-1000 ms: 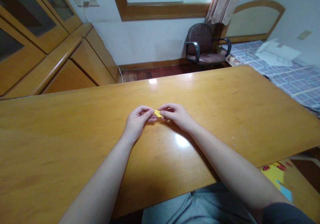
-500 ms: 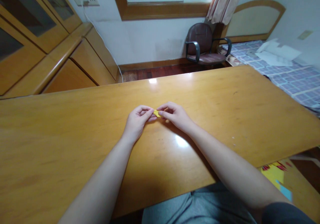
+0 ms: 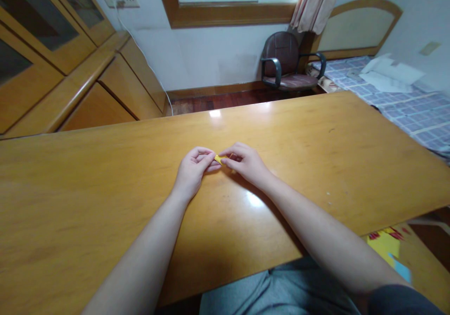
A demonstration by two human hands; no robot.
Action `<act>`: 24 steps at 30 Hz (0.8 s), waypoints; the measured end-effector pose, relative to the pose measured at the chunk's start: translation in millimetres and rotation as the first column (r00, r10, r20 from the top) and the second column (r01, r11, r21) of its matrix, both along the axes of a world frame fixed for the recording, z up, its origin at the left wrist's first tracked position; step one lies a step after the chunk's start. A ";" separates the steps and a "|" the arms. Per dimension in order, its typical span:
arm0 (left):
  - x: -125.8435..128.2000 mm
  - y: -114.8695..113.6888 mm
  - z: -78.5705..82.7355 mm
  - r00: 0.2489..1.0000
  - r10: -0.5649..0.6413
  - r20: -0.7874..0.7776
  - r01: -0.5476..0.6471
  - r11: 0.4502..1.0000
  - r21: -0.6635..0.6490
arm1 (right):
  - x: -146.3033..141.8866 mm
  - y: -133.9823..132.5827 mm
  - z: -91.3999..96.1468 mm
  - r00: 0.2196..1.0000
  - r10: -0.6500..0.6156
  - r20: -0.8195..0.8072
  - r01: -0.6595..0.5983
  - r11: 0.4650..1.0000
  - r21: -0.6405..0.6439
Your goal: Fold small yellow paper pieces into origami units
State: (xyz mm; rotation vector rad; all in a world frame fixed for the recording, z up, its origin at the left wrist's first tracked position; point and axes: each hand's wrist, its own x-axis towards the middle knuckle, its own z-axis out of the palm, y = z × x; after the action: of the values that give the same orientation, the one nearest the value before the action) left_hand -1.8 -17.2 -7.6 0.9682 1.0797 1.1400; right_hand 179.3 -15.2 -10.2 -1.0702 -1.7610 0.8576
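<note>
Between my hands, over the middle of the wooden table [image 3: 105, 202], is a small piece of folded yellow paper [image 3: 218, 159]. The thumb and fingers of my left hand [image 3: 193, 167] pinch its left end. My right hand [image 3: 242, 160] has its thumb and index finger at the right end, closed about the edge of the paper. Most of the piece is hidden by the fingers, so its full shape does not show.
A lower surface at the bottom right bears yellow paper [image 3: 385, 249], a light blue piece [image 3: 401, 269] and red bits. Beyond the table stand an office chair [image 3: 286, 62] and a bed [image 3: 408, 104]. Wooden cabinets [image 3: 80, 76] line the left.
The yellow paper has turned a little and shows a narrower face. My right thumb and index finger have shifted slightly on it; the left hand is nearly still.
</note>
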 end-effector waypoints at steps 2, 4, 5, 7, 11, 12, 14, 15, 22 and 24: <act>-0.1 -0.4 0.1 1.000 0.000 0.003 0.000 1.000 0.003 | 0.2 -0.1 0.5 1.000 0.003 0.006 -0.003 1.000 -0.001; 0.0 -0.7 -0.1 1.000 -0.003 -0.001 0.003 1.000 0.007 | 0.2 -0.2 1.1 1.000 0.005 0.005 -0.005 1.000 -0.004; 0.0 -0.8 -0.4 1.000 -0.005 -0.002 0.005 1.000 0.008 | 0.1 -0.2 1.3 1.000 0.004 0.003 -0.004 1.000 -0.008; 0.2 -0.8 -1.2 1.000 -0.008 0.000 0.008 1.000 0.006 | -0.2 -0.2 1.8 1.000 -0.004 -0.002 0.004 1.000 -0.019; 0.8 -1.3 -0.8 1.000 -0.017 0.021 0.017 1.000 0.002 | -0.5 0.0 2.6 1.000 -0.024 -0.010 0.024 0.999 -0.043; 1.0 -1.7 0.0 0.999 -0.020 0.027 0.020 1.000 0.000 | -0.5 0.1 2.8 1.000 -0.028 -0.012 0.027 0.999 -0.046; 1.3 -2.4 2.1 0.999 -0.025 0.035 0.025 1.000 -0.006 | -0.4 0.1 3.0 0.999 -0.035 -0.014 0.034 0.998 -0.049; 1.4 -2.6 3.2 0.999 -0.026 0.038 0.026 1.000 -0.011 | -0.2 0.2 3.0 0.999 -0.035 -0.014 0.034 0.998 -0.048; 0.9 -1.4 5.5 0.998 -0.036 0.054 0.039 0.998 -0.057 | 2.4 0.3 1.2 1.000 -0.001 -0.004 0.001 0.999 -0.037; 0.9 -0.9 5.0 0.997 -0.041 0.059 0.045 0.997 -0.059 | 3.3 0.3 1.2 1.000 0.005 0.005 -0.005 0.999 -0.034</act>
State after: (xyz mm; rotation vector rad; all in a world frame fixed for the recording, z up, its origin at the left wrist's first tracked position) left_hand -0.8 -18.1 -2.6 0.9020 1.0368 1.0879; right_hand 182.6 -14.9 -9.0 -1.0914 -1.7600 0.8910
